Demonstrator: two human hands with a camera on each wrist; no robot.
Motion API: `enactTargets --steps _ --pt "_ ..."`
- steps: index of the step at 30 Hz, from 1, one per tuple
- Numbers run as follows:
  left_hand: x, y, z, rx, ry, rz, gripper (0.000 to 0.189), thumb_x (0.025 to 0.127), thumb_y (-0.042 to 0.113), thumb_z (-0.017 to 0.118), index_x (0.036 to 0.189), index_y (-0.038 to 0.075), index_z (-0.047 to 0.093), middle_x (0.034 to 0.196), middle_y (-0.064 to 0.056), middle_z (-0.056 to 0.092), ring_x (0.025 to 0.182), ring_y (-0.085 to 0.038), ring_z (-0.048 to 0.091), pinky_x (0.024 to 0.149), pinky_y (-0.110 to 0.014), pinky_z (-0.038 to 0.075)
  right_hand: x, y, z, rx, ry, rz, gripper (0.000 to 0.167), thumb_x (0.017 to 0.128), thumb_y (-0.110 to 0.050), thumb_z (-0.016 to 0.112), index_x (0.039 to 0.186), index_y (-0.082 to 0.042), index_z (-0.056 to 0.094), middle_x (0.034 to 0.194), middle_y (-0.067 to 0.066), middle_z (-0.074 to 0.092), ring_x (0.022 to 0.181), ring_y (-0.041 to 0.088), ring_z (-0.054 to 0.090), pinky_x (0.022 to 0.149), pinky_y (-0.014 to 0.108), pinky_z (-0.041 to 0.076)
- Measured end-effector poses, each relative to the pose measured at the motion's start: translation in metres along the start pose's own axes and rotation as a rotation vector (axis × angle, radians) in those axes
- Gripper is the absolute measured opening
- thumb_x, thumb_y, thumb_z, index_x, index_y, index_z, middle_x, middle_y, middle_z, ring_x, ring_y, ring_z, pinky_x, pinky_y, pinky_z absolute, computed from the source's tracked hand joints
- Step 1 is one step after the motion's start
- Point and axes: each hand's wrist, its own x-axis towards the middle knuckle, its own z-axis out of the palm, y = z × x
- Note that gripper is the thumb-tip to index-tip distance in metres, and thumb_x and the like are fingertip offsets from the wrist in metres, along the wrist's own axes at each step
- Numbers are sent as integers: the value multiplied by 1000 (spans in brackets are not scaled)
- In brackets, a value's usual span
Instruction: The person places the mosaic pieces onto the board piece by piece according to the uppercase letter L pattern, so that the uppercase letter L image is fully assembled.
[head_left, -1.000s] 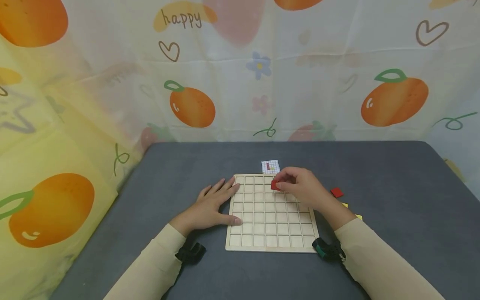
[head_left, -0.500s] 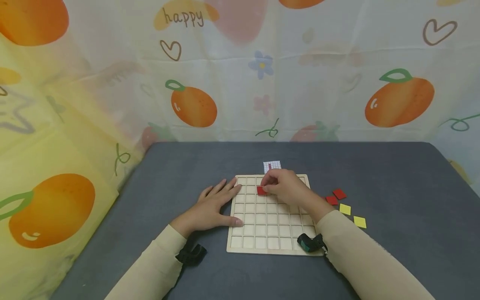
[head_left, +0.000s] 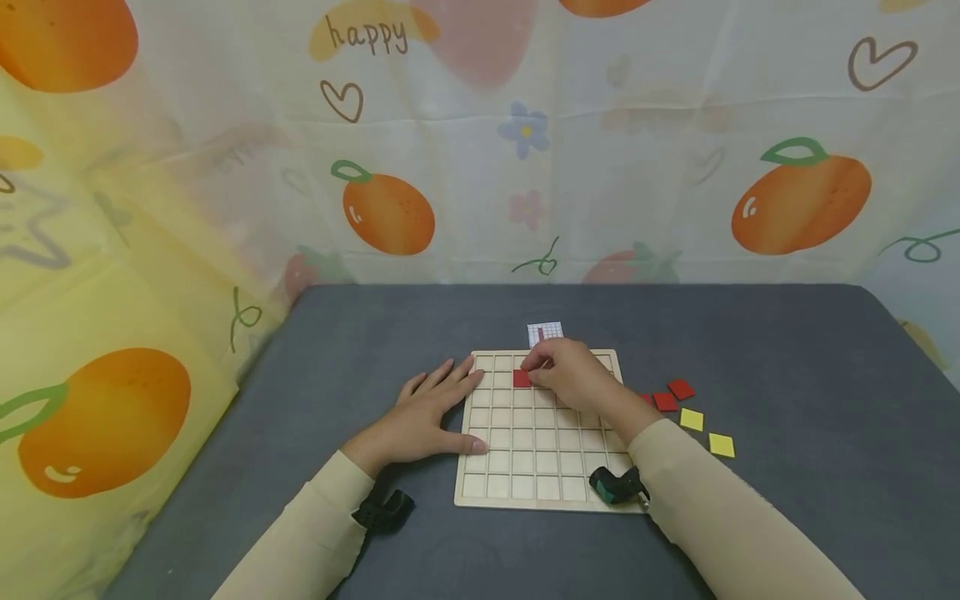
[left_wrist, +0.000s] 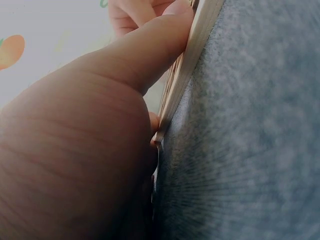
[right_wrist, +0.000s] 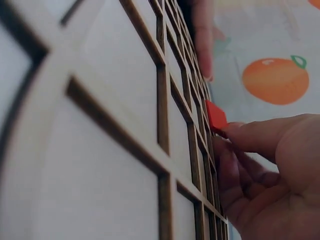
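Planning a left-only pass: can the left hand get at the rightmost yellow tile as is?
Probably not: the left hand rests at the left edge of the board, and the right sleeve and right hand lie between it and the rightmost yellow tile.

We wear long, plain beige sleeves (head_left: 300,529) that leave our hands (head_left: 426,417) bare. By our cuffs sit a black left wrist camera (head_left: 386,512) and a black right wrist camera (head_left: 619,487), the latter marked with teal.
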Motion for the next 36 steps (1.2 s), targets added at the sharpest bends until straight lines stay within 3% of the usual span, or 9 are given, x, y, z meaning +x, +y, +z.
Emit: enactTargets --steps 8,20,23,27,31,36 --pt "-1 2 0 -3 0 12 112 89 78 74 176 26 24 181 7 7 166 -27 -1 125 -64 -1 -1 -1 2 -51 -54 -25 18 106 -6 70 118 -7 84 115 3 72 116 26 65 97 47 53" --pt "0 1 2 -4 4 11 112 89 76 75 176 25 26 181 6 7 166 -29 1 124 -65 0 -8 0 2 -39 -69 -50 24 109 -21 68 126 -9 80 115 1 71 108 22 64 95 47 52" --pt "0 1 2 -5 5 9 113 89 77 75 176 25 26 181 6 7 166 -28 0 124 -65 0 -11 -1 1 3 -62 -25 37 112 -34 65 138 -10 73 117 1 69 108 22 64 96 48 52" --pt "1 1 3 -5 10 10 113 88 77 75 176 26 26 181 7 7 166 -29 0 124 -66 0 -19 -1 -7 138 -51 -10 54 113 -51 58 148 -11 64 126 8 67 113 27 67 97 51 54" --pt "0 -1 3 -9 17 18 112 89 75 77 176 25 26 181 6 7 166 -29 1 124 -65 0 -29 2 -21 286 -58 -33 58 116 -52 50 150 -6 58 132 18 65 119 36 66 98 55 54" --pt "-1 -1 1 -15 17 19 113 89 76 76 176 26 25 181 7 7 166 -28 0 124 -64 0 -43 3 -39 348 -46 -71 56 119 -47 42 153 -3 54 135 18 62 121 38 63 101 56 51"
